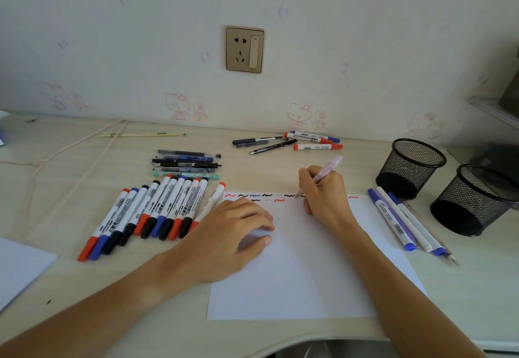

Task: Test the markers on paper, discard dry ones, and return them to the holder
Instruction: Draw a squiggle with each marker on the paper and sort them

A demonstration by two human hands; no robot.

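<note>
The right hand (323, 192) has its fingers (304, 178) curled round a pink pen (323, 175), held tilted with its tip down on the top edge of the white paper (295, 273), among a row of short red, black and blue squiggles (254, 196) that runs leftward from the fingertips. The left hand (233, 234) lies palm down on the paper's upper left part, its fingers (261, 217) loosely bent and grasping nothing — they press the sheet flat on the pale bench (84, 166). Just left of those fingers a fan of whiteboard markers (151, 211) with red, blue and black caps lies side by side, the nearest red-capped one touching the paper's corner. Beyond that fan sits a small stack of dark and teal pens (186, 164). Past the right hand's fingers, near the wall, another loose group of pens and red and blue markers (289, 141) lies on the bench. To the right of the writing fingers, beside the paper's edge, four or so blue and purple pens (401, 220) lie parallel — and further right stand two black mesh holders (410, 166), upright, close together, with no markers visible in them
</note>
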